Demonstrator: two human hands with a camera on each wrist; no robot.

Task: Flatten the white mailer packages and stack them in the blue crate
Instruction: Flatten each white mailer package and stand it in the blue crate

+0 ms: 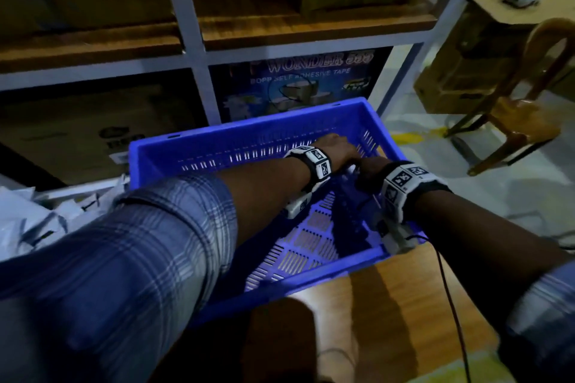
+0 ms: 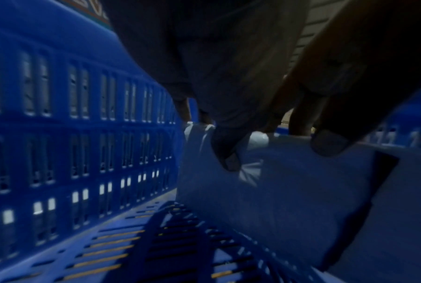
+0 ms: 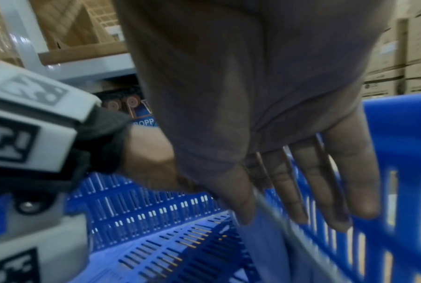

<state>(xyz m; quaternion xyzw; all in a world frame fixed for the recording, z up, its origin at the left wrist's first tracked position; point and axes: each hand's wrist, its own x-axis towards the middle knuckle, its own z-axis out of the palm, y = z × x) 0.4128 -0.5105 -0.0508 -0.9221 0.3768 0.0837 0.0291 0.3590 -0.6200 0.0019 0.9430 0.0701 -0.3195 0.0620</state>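
From my remote seat I am watching both hands working at the three o'clock end of the blue crate (image 1: 217,146), where a white mailer package (image 2: 289,191) is being set on edge against the slotted end wall. The left hand (image 2: 228,107) is pinching the package's top edge, thumb on the near face and fingers hooked behind it; the right hand (image 3: 289,172) is also gripping it, thumb on one face and straight fingers flat along the other, next to the wall. I am judging this as the stacking step, with the package nearly placed: its lower edge is looking close to the slotted floor, though I cannot tell whether it is touching. The next move, as I am reading it, is calling for both hands to ease the package down, press it flat so it is not springing back, then let go without dragging it along. Apart from this package, the crate floor is showing only bare slats in the head view, so I am taking this for the first one in. At nine o'clock of the crate, outside it, a loose heap of white mailers (image 1: 37,214) is waiting on the work surface.
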